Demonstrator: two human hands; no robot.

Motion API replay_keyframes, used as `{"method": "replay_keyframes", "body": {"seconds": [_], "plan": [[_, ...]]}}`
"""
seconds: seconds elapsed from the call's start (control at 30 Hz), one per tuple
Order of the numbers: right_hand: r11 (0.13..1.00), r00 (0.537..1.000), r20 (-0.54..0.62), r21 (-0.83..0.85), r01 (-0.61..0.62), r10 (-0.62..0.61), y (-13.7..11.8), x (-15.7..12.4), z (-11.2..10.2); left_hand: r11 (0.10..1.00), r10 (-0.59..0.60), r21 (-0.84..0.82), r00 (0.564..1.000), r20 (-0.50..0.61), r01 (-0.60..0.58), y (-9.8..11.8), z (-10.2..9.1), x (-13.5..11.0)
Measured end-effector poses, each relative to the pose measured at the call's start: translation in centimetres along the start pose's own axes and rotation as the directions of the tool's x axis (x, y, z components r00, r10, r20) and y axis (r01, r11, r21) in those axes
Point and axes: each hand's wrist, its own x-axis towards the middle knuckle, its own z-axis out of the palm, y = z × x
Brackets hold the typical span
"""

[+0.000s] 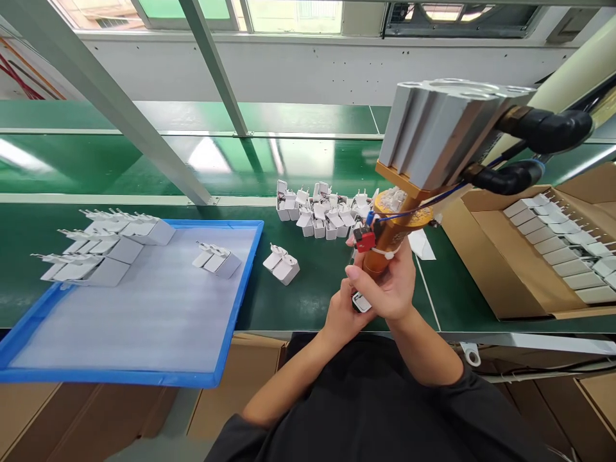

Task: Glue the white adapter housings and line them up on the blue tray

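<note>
One white adapter (362, 302) held in the left hand (343, 312), right hand (395, 292) gripping the orange cylinder (384, 249) just above

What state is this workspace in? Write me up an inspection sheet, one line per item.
Surface: green table; the green surface behind it shows glossy reflections.
Work pieces: white pronged units; a cluster at the back, a pair nearer the person, more on the blue tray and in the open cardboard box.
Clutter: flat white scrap beside the orange-and-silver tool.
Hands: left hand and right hand meet at the tool's lower end, around a small piece; exact grip hidden.
Cables: blue wire crosses the tool; black hose fittings on its right.
Surroundings: windows behind, metal bars across the view.
</note>
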Motion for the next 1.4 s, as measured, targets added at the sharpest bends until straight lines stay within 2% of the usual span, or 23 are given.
{"method": "replay_keyframes", "body": {"seconds": [0.1, 0.2, 0.3, 0.43, 0.57, 0.8, 1.07, 1.2, 1.33, 1.4], "plan": [[0.997, 0.999, 0.036, 0.066, -0.032, 0.029, 0.6, -0.2, -0.5, 0.998, -0.053, 0.024, 0.995, 0.079, 0.051, 0.5, -1.3, 0.4], [0.991, 0.991, 0.031, 0.034, -0.128, 0.127, 1.1, -0.4, -0.9, 0.976, -0.216, 0.053, 0.969, 0.12, 0.211, 0.9, -3.3, 0.7], [0.981, 0.983, -0.047, -0.073, -0.182, 0.178, 1.4, -0.4, -1.5, 0.949, -0.314, 0.022, 0.932, 0.179, 0.315, 1.6, -5.5, 0.8], [0.964, 0.977, -0.136, -0.187, -0.19, 0.167, 1.6, 0.0, -2.7, 0.924, -0.354, -0.058, 0.901, 0.25, 0.379, 2.6, -7.1, 0.6], [0.958, 0.97, -0.158, -0.192, -0.212, 0.183, 2.0, 0.3, -3.8, 0.911, -0.39, -0.028, 0.88, 0.273, 0.412, 3.1, -7.2, 0.5], [0.946, 0.966, -0.203, -0.247, -0.211, 0.163, 3.1, 0.0, -5.0, 0.917, -0.393, 0.143, 0.902, 0.176, 0.372, 3.1, -6.7, 1.0], [0.939, 0.969, -0.225, -0.298, -0.17, 0.104, 3.7, 0.1, -5.9, 0.907, -0.411, 0.177, 0.893, 0.182, 0.382, 4.4, -6.9, 1.0], [0.855, 0.972, -0.227, -0.493, -0.162, 0.054, 3.8, 0.1, -6.6, 0.91, -0.4, 0.196, 0.898, 0.185, 0.365, 4.6, -6.7, 0.9], [0.692, 0.979, -0.2, -0.712, -0.118, -0.04, 3.9, -0.6, -7.6, 0.913, -0.374, 0.241, 0.911, 0.175, 0.329, 5.0, -6.7, 0.8], [0.593, 0.973, -0.189, -0.802, -0.076, -0.131, 4.2, -1.9, -8.1, 0.915, -0.365, 0.25, 0.915, 0.174, 0.318, 5.1, -6.7, 0.7]]}}
